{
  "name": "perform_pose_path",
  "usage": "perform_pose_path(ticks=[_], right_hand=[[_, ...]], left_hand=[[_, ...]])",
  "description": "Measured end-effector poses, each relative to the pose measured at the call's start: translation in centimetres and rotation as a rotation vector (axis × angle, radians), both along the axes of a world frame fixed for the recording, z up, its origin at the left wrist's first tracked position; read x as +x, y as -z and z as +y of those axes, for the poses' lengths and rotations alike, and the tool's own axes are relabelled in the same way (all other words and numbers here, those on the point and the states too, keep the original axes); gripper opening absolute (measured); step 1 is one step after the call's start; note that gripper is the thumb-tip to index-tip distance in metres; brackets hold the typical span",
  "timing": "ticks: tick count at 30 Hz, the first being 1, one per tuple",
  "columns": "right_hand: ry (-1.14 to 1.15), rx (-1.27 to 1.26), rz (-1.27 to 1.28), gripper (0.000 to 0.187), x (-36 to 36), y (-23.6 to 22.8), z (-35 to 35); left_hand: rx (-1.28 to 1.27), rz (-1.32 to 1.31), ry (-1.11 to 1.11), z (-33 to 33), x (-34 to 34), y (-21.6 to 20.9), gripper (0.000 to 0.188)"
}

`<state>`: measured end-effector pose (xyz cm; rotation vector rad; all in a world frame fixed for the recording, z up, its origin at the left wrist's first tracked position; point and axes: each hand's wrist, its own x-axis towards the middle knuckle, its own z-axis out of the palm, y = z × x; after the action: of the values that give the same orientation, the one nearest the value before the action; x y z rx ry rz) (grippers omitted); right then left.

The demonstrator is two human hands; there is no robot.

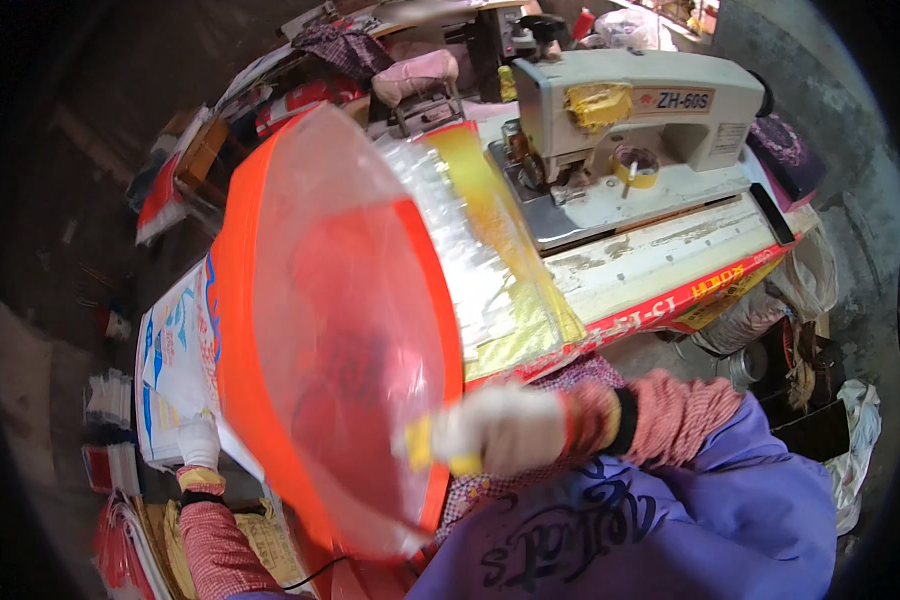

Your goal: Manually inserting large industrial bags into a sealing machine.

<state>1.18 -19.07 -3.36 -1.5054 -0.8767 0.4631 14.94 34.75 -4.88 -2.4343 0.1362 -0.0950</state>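
Note:
A large bag (355, 290), orange-red at its edges with a milky see-through middle, bulges up across the centre. Beneath its left side lies a stack of white printed bags (170, 350). My left hand (198, 442), in a white glove, pinches the near edge of the top printed bag; its fingertips are partly hidden. Over the near right edge of the orange bag is my right hand (505, 430), also gloved and smeared by motion. Yellow patches (428, 445) show at its fingertips; whether it grips anything is unclear.
A cream sewing machine (640, 110) stands on the table at the back right, with a roll of yellow tape (635, 167) on its bed and a dark phone (772, 213) by the edge. Clear-and-yellow plastic bags (490, 260) lie beside it. Folded cloth (340, 50) is piled behind.

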Motion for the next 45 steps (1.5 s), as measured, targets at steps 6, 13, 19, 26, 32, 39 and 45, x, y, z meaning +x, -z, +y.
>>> perform_pose_path(ticks=[6,13,19,26,32,39,45], right_hand=[[1.091,-0.250,-0.907,0.060,7.7,-10.9,-1.7],[0.543,-0.475,-1.139,0.010,7.8,-10.2,0.0],[0.562,-1.014,-1.010,0.009,3.9,-2.4,-7.0],[0.578,-1.112,-0.699,0.013,-2.3,-1.1,-11.6],[0.841,-0.867,-0.738,0.050,1.4,-2.5,-9.7],[0.585,-0.500,-0.416,0.071,3.2,-9.4,-10.7],[0.601,-0.753,-0.316,0.056,6.3,-10.5,-7.9]], left_hand=[[0.362,0.301,-0.056,0.5,-0.5,-7.3,0.021],[-1.039,0.275,0.498,-23.4,8.0,-16.6,0.033],[-0.482,0.870,0.257,-31.4,8.4,-11.7,0.052],[-0.225,0.492,0.351,-32.4,8.7,-9.0,0.062],[-0.449,-0.325,0.499,-30.5,13.2,-13.2,0.040],[-0.885,-0.200,0.789,-33.1,0.1,-12.5,0.022],[-0.976,-0.222,0.369,-24.9,-12.0,-8.9,0.027]])
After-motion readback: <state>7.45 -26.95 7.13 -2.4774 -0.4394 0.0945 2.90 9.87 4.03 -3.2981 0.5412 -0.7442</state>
